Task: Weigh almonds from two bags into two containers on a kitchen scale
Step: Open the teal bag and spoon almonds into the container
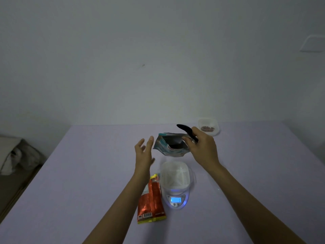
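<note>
The right hand grips the open mouth of a teal bag held above the table, with a black spoon clamped in the same fingers. The left hand hovers just left of the bag, fingers spread and holding nothing. Nearer, a white container sits on the lit scale, its ribbed floor showing bare. An orange bag lies flat just left of the scale. At far right, a second container holds brown almonds.

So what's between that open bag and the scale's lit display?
A white perforated container, sitting on the scale, on the near side of the open bag. The head view shows it.
</note>
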